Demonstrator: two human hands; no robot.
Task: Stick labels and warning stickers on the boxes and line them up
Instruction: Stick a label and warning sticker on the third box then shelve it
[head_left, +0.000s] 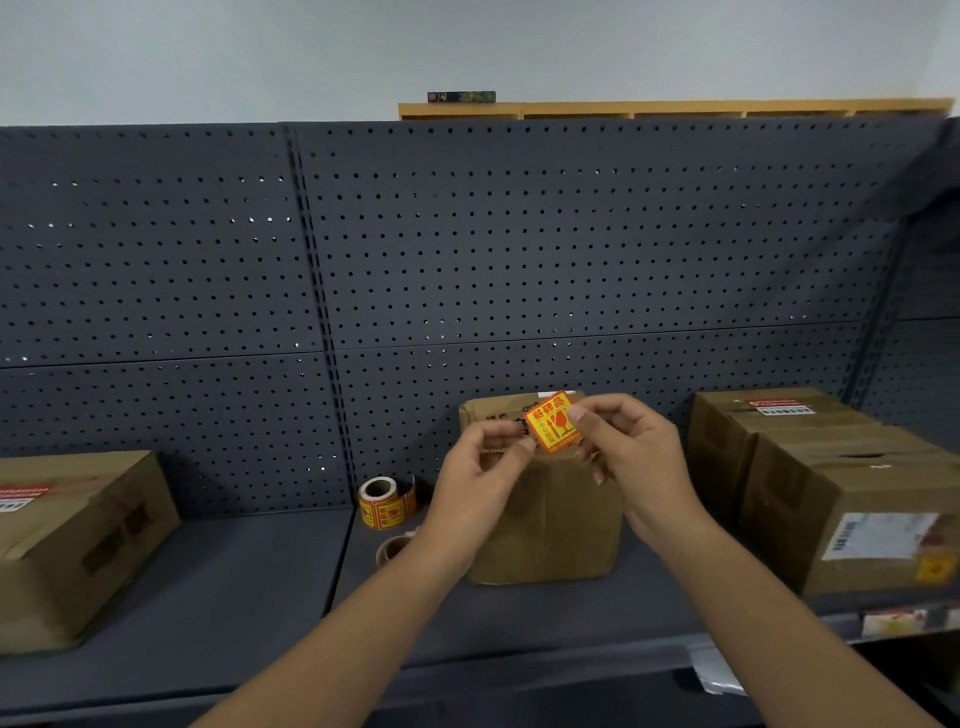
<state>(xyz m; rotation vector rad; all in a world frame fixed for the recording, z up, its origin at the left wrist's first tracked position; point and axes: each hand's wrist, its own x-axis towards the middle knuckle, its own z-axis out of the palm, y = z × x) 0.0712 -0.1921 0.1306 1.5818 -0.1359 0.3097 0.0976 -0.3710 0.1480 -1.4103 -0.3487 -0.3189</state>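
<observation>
**Warning sticker held over the middle box, not yet stuck**

A yellow and red warning sticker (552, 422) is held in the air between both hands, just above the middle box (545, 519). It is pinched at its right edge by the thumb and forefinger of the right hand (631, 457), and its lower left corner is pinched by the fingertips of the left hand (485, 467). The other fingers of both hands are loosely curled. Whether a backing paper is being peeled off cannot be told.

As far as can be judged, the task is partly done. A red and white label is seen on the left box (78, 540), and labels are seen on the two boxes at the right (852, 499); the nearer one also carries a small yellow sticker on its front. The top of the middle box is mostly hidden by the hands, so its labels cannot be told. The sticker must be pressed on, and the boxes are not yet lined up: they stand well apart and at different angles.

The sticker roll (385, 501) lies on the shelf (234, 597), just left of the middle box, with a second brown roll (395, 551) beside it. Wide free room is left between the left box and the rolls. The pegboard wall (467, 260) closes the back, and the front edge of the shelf is near the forearms.
</observation>
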